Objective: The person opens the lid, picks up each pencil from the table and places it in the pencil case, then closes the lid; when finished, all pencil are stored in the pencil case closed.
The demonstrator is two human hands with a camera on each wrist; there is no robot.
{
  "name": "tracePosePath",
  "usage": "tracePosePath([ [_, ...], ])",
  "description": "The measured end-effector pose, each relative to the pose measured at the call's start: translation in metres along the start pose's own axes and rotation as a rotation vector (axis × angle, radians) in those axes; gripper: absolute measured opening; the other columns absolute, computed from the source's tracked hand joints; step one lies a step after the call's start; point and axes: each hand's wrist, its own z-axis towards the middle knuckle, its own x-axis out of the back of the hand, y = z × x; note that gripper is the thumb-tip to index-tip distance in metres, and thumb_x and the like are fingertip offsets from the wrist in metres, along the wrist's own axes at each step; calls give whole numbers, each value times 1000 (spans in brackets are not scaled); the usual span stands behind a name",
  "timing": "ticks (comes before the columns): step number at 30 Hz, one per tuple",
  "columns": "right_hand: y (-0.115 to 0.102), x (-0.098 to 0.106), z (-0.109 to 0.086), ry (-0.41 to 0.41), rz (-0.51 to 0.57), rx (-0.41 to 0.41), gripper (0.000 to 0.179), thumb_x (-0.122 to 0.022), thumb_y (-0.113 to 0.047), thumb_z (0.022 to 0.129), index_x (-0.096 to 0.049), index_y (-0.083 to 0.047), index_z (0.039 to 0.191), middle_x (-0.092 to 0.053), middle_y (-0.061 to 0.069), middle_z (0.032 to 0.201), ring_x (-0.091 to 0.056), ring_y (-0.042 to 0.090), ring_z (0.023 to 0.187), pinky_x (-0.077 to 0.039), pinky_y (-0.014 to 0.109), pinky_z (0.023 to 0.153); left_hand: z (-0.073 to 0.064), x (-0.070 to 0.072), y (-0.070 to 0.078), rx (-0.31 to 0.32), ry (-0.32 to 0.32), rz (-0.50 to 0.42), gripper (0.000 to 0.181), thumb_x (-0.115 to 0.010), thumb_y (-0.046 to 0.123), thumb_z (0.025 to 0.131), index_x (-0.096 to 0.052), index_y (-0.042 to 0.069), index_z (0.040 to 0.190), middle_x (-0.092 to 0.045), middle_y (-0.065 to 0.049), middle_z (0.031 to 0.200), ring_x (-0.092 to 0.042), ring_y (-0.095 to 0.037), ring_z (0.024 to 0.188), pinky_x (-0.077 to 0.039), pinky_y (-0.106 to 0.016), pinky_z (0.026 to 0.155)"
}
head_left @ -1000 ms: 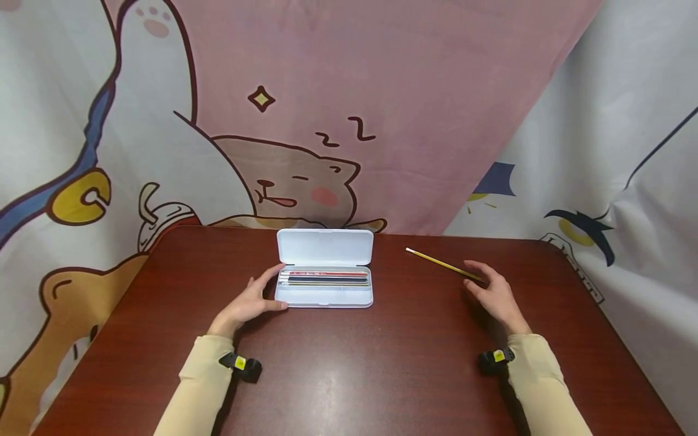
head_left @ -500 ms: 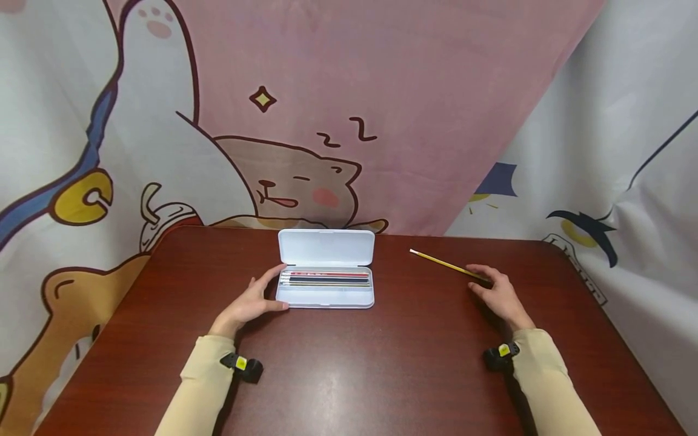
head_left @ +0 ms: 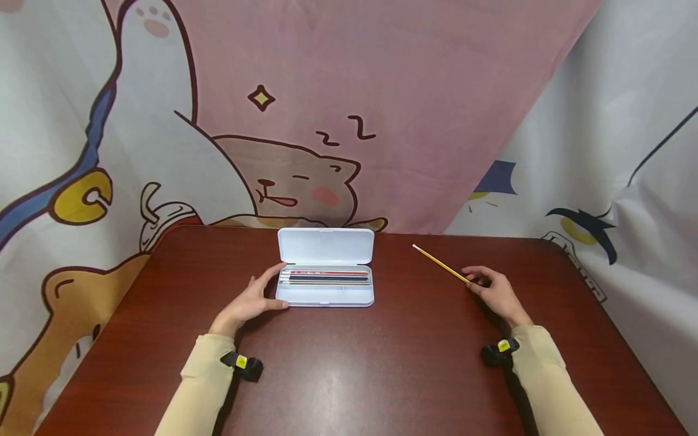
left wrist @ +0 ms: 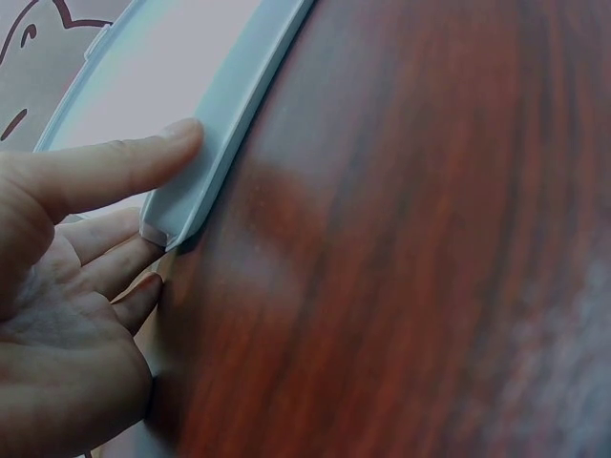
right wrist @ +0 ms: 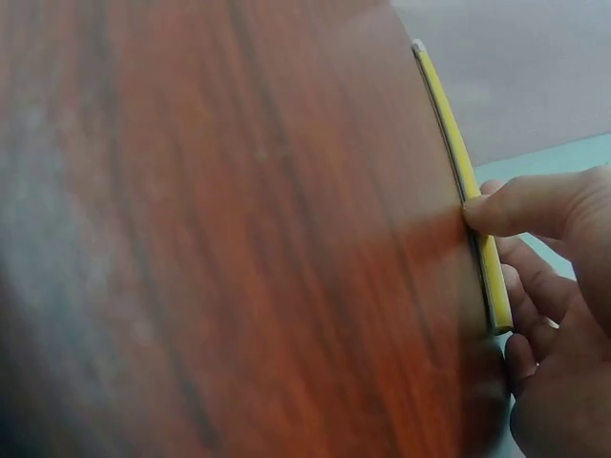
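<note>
In the head view a white pencil case (head_left: 325, 297) stands open on the table, its lid tilted up at the back. Several pencils (head_left: 327, 278) lie side by side in its tray. My left hand (head_left: 251, 303) holds the case by its left end; the left wrist view shows the thumb (left wrist: 143, 167) on the front edge and fingers at the end wall. To the right, my right hand (head_left: 494, 295) pinches a yellow pencil (head_left: 440, 264) near its right end between thumb and fingers. The pencil's white-tipped end points to the back left.
Everything sits on a dark red-brown wooden table (head_left: 338, 375). A cloth (head_left: 425, 109) with cartoon animals hangs behind the table's back edge. Black wrist cameras (head_left: 249, 367) are strapped over both sleeves.
My right fingers have closed around the yellow pencil's near end. The pencil has turned to a steeper slant, its white tip shifting slightly right. The left hand and the case have stayed put.
</note>
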Motion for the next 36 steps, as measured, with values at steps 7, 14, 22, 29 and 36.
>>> tracePosePath([
  [7, -2, 1, -2, -9, 35, -43, 24, -62, 7, 87, -66, 5, 112, -62, 17, 92, -51, 14, 76, -42, 19, 62, 0, 0, -2, -7, 1, -4, 88, -79, 11, 76, -30, 9, 150, -23, -25, 153, 14, -47, 140, 12, -66, 105],
  [14, -6, 0, -4, -16, 28, -74, 20, -64, 4, 87, -69, 3, 107, -62, 7, 88, -50, 16, 73, -42, 21, 59, 1, 0, -5, 1, -5, 7, 88, -78, 12, 76, -30, 9, 150, -23, -25, 153, 14, -45, 140, 13, -64, 106],
  [22, -14, 0, -10, -8, -6, -56, 20, -65, 3, 86, -70, 1, 105, -63, 12, 89, -49, 16, 72, -41, 22, 58, 2, 0, -4, 0, 1, 4, 89, -78, 10, 75, -30, 8, 150, -22, -26, 153, 15, -47, 140, 13, -65, 106],
  [29, -25, -1, -15, -17, -24, -18, 20, -64, 5, 85, -70, 0, 104, -63, 13, 89, -50, 17, 71, -41, 23, 57, 1, 0, -4, 1, 1, 7, 88, -78, 9, 76, -30, 8, 150, -22, -25, 153, 15, -46, 140, 14, -64, 106],
  [36, -32, -2, -14, -20, -22, 19, 23, -66, 7, 83, -71, -2, 104, -67, 13, 93, -51, 17, 75, -43, 22, 61, 2, -1, -3, 11, 5, 16, 89, -78, 9, 76, -29, 8, 150, -21, -25, 154, 15, -47, 140, 13, -65, 106],
])
